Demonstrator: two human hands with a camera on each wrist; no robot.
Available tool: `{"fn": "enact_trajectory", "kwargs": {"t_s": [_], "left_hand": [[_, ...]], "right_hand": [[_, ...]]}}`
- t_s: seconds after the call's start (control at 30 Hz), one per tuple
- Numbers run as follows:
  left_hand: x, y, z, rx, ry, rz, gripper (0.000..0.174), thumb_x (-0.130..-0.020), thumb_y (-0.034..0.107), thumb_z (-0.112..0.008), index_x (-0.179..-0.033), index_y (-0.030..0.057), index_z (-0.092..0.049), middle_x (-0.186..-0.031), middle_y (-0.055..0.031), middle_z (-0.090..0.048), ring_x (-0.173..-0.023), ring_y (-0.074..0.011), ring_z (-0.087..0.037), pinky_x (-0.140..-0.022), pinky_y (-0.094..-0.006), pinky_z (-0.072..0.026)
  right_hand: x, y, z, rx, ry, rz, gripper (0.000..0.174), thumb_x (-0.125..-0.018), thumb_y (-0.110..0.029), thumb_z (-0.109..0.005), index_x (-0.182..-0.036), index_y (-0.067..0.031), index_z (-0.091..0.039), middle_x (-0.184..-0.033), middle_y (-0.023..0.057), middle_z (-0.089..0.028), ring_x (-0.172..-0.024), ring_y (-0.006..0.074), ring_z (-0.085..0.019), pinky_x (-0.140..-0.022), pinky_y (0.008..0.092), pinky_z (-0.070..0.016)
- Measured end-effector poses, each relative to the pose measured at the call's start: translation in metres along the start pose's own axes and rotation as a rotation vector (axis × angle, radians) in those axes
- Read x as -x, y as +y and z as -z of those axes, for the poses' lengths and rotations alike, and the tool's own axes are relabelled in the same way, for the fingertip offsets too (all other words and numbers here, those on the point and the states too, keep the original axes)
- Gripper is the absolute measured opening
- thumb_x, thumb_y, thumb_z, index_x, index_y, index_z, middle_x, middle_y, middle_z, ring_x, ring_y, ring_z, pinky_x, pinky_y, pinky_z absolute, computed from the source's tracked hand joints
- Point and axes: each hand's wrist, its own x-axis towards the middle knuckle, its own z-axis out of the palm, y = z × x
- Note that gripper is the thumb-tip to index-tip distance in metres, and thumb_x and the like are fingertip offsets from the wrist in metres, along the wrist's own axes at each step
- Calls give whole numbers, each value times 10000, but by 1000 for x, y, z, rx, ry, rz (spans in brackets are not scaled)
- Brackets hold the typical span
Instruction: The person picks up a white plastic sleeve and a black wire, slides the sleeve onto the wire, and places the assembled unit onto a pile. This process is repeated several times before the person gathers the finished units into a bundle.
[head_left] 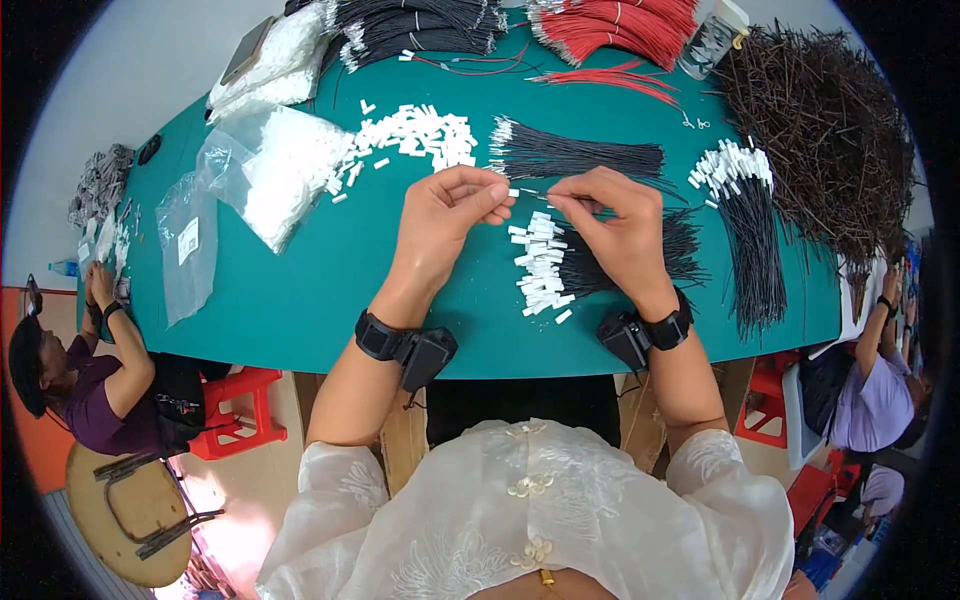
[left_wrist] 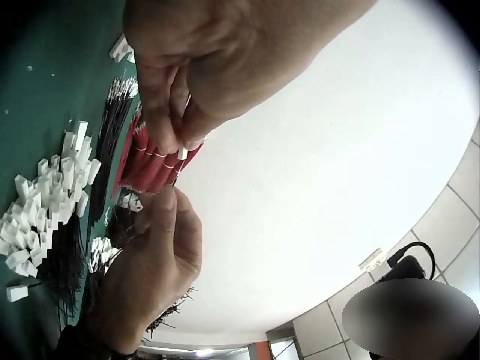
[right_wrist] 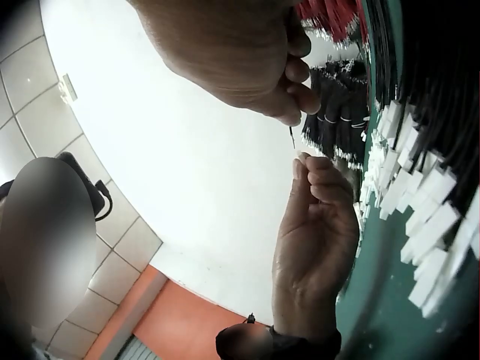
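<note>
Between thumb and forefinger, my left hand (head_left: 444, 218) pinches a small white connector housing (head_left: 514, 193). Facing it, my right hand (head_left: 622, 225) pinches a thin black wire (right_wrist: 292, 136) whose bare metal end points at the housing. A small gap shows between wire end and housing in the right wrist view. Below my hands lies a bundle of black wires with white housings (head_left: 541, 262) on their ends. Just beyond them is a bundle of black wires (head_left: 590, 155) with bare metal tips. Loose white housings (head_left: 420, 135) are heaped left of it.
A green table (head_left: 300, 320) carries everything. A clear bag of white housings (head_left: 285, 180) lies left, a finished-looking capped wire bundle (head_left: 752, 240) right. Red wires (head_left: 615, 30), black wires (head_left: 420, 25), a clear cup (head_left: 713, 40) and a brown wire pile (head_left: 815, 140) line the back. Other people sit at both sides.
</note>
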Motion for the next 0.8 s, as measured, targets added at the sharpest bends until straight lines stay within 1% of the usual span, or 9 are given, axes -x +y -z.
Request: {"fn": "enact_trajectory", "kwargs": {"t_s": [0.3,0.47,0.7,0.8], "left_hand": [[1,1,0,-26,14,-26,164,-924,90,-722,-1020,-42,-702,-882,-85,-727,-765,-115,-670,-705,-228,-528],[0,0,0,-34,7,-45,164,-920,89,-728,-1014,-42,-702,-877,-83,-725,-763,-114,-668,-704,-228,-528],[0,-2,0,-41,14,-45,162,-917,88,-731,-1010,-41,-704,-872,-83,-726,-751,-116,-672,-701,-229,-534],[-1,-4,1,-32,13,-44,161,-914,86,-733,-1009,-41,-705,-870,-93,-730,-747,-119,-677,-702,-232,-540]], "right_hand": [[-1,-2,0,78,-6,88,125,-778,41,-771,-892,2,-742,-810,77,-717,-640,151,-614,-577,255,-480],[-1,-4,0,85,-11,95,124,-777,41,-770,-891,0,-741,-818,81,-720,-652,163,-624,-577,265,-484],[-2,-1,-1,138,3,201,120,-766,35,-774,-871,-9,-737,-818,89,-725,-672,206,-640,-575,301,-494],[-2,-1,-1,148,-2,202,125,-758,36,-775,-867,-10,-735,-811,92,-722,-671,214,-639,-576,303,-495]]}}
